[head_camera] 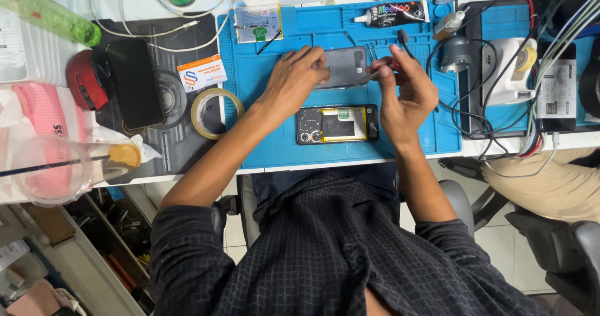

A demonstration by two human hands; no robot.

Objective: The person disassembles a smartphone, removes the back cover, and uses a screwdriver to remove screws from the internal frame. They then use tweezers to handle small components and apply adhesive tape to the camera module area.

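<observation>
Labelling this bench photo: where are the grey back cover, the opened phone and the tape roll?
Grey back cover (345, 65), head view, its bare middle.
Opened phone (337, 124), head view, its battery.
Tape roll (201, 107), head view, its left rim.

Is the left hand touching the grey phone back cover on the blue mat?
Touching. In the head view, the left hand lies on the grey back cover, its fingers overlapping the cover's left edge.

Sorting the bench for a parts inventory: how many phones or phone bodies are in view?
3: an opened phone on the blue mat, a grey back cover under the left hand, and a black phone on the dark mat. More may be hidden.
</observation>
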